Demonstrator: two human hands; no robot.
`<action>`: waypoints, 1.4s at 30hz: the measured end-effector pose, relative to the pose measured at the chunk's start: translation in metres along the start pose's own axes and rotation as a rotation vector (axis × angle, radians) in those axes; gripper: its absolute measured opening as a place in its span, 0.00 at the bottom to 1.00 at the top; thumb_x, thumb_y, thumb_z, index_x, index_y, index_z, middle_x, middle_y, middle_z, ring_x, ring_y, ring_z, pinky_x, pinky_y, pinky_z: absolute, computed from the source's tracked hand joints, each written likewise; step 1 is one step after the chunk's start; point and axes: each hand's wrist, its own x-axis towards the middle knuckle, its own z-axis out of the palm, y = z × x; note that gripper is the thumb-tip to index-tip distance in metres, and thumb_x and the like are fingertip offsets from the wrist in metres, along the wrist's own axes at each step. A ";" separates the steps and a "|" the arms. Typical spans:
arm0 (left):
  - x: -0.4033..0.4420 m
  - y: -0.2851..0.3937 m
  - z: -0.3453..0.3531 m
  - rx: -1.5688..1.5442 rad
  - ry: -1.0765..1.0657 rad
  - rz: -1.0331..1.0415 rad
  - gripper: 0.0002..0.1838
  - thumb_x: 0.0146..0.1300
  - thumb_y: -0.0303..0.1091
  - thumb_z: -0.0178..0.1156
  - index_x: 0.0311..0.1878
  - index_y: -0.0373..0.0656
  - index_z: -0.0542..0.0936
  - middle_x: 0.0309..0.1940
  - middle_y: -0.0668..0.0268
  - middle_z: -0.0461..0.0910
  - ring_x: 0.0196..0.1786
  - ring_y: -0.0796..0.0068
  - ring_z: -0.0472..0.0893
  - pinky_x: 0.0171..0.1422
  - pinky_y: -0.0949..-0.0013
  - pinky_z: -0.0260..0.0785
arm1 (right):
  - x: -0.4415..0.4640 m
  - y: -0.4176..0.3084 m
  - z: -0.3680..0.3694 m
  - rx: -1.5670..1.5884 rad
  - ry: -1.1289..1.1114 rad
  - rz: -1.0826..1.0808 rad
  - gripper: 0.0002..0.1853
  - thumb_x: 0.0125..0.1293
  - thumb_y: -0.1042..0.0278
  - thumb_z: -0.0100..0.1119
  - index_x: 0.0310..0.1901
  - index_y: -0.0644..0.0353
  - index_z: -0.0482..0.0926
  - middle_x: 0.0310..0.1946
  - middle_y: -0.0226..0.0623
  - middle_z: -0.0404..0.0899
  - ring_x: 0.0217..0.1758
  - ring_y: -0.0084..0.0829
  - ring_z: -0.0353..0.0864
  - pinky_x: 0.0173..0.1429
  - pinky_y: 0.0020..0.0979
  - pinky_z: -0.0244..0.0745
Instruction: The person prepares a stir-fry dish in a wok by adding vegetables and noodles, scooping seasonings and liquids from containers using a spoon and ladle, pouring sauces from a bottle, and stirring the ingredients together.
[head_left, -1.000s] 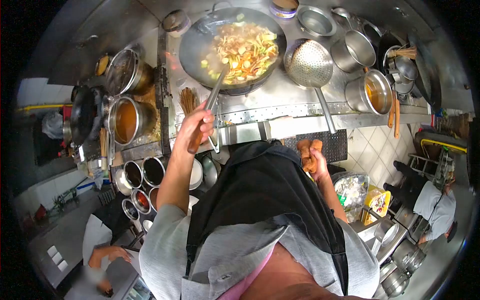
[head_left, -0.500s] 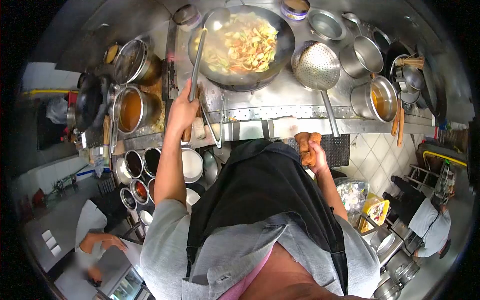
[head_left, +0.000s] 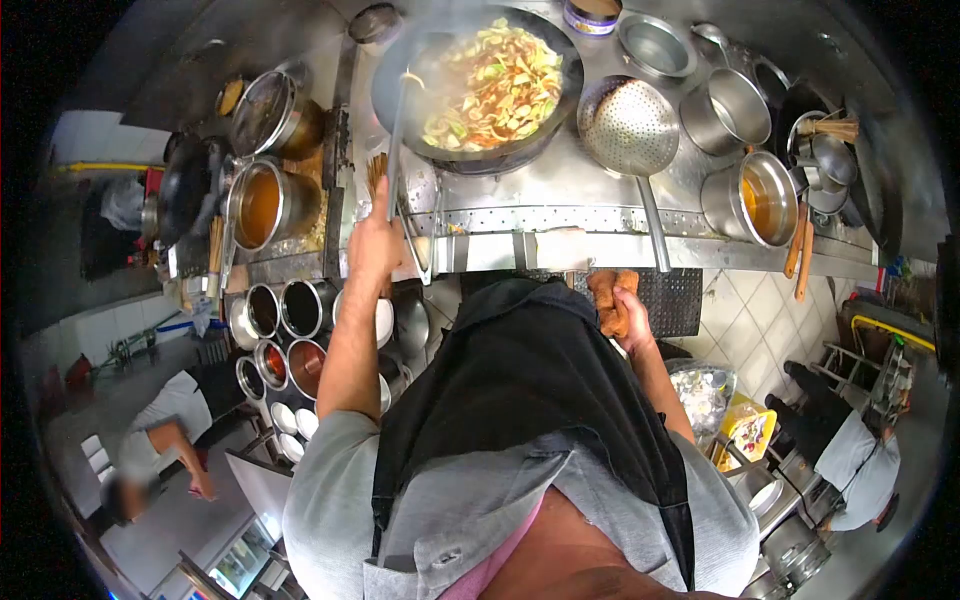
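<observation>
My left hand (head_left: 376, 245) is wrapped round the handle of a long metal ladle (head_left: 398, 140), whose far end is blurred by steam over the left side of the wok. The dark wok (head_left: 400, 85) holds sliced vegetables (head_left: 505, 85), heaped toward its right side. Beside my apron, my right hand (head_left: 631, 315) grips a brown, folded cloth (head_left: 609, 300) near the counter's front edge. A bamboo brush (head_left: 377, 172) stands just behind my left hand.
A perforated strainer (head_left: 630, 125) lies right of the wok, with metal pots (head_left: 722, 112) beyond. Pots of brown liquid (head_left: 262, 205) and sauce containers (head_left: 305, 365) stand left. Co-workers (head_left: 860, 460) (head_left: 170, 420) are at both sides.
The vegetables have shifted and look more clearly heaped. The ladle stands more upright, its head now lost in steam. My left hand has moved slightly down; my right hand keeps its hold.
</observation>
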 end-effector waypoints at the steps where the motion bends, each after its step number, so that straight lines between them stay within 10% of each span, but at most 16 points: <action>1: 0.006 -0.002 -0.001 0.071 0.013 0.010 0.41 0.65 0.33 0.58 0.80 0.63 0.56 0.30 0.43 0.84 0.34 0.39 0.84 0.42 0.41 0.75 | 0.003 -0.001 -0.004 -0.009 -0.008 0.005 0.23 0.68 0.55 0.61 0.59 0.60 0.74 0.46 0.37 0.82 0.46 0.35 0.83 0.49 0.35 0.80; 17: 0.010 -0.008 -0.044 0.327 0.143 0.087 0.42 0.64 0.32 0.58 0.80 0.71 0.56 0.36 0.49 0.85 0.36 0.43 0.85 0.41 0.41 0.75 | -0.003 -0.024 -0.033 -0.069 -0.034 0.033 0.23 0.69 0.57 0.60 0.61 0.59 0.73 0.51 0.38 0.81 0.52 0.36 0.83 0.55 0.39 0.80; 22: 0.004 0.001 -0.023 0.100 0.180 0.092 0.34 0.66 0.32 0.57 0.77 0.55 0.65 0.32 0.47 0.85 0.31 0.47 0.84 0.39 0.46 0.76 | -0.005 -0.026 -0.020 -0.098 -0.048 0.035 0.23 0.68 0.57 0.61 0.60 0.60 0.73 0.50 0.38 0.81 0.50 0.34 0.83 0.53 0.37 0.80; 26: -0.005 0.005 -0.019 -1.117 -0.303 -0.172 0.38 0.70 0.28 0.57 0.81 0.48 0.55 0.26 0.70 0.75 0.17 0.79 0.69 0.19 0.72 0.62 | 0.002 -0.022 -0.023 -0.072 -0.075 0.066 0.23 0.69 0.57 0.59 0.61 0.60 0.73 0.50 0.38 0.81 0.49 0.35 0.83 0.53 0.37 0.80; 30: -0.025 0.042 -0.011 -1.847 -0.465 -0.291 0.38 0.70 0.27 0.57 0.81 0.50 0.55 0.23 0.71 0.72 0.17 0.80 0.69 0.19 0.73 0.60 | 0.011 -0.025 -0.018 -0.098 -0.114 0.073 0.24 0.69 0.57 0.60 0.61 0.60 0.73 0.49 0.38 0.81 0.48 0.35 0.83 0.52 0.38 0.81; 33: -0.025 0.075 -0.006 -1.152 -0.230 -0.105 0.36 0.69 0.25 0.56 0.79 0.47 0.59 0.23 0.72 0.71 0.17 0.81 0.69 0.20 0.73 0.62 | 0.010 -0.032 -0.018 -0.115 -0.100 0.069 0.24 0.68 0.56 0.61 0.60 0.60 0.73 0.48 0.38 0.82 0.47 0.35 0.83 0.51 0.37 0.81; 42: -0.115 0.047 0.016 -1.184 -0.036 -0.142 0.34 0.74 0.25 0.52 0.81 0.43 0.53 0.26 0.71 0.72 0.19 0.82 0.69 0.22 0.74 0.64 | 0.015 -0.027 -0.015 -0.193 -0.056 0.060 0.23 0.67 0.56 0.62 0.59 0.57 0.74 0.45 0.36 0.82 0.44 0.35 0.83 0.45 0.38 0.82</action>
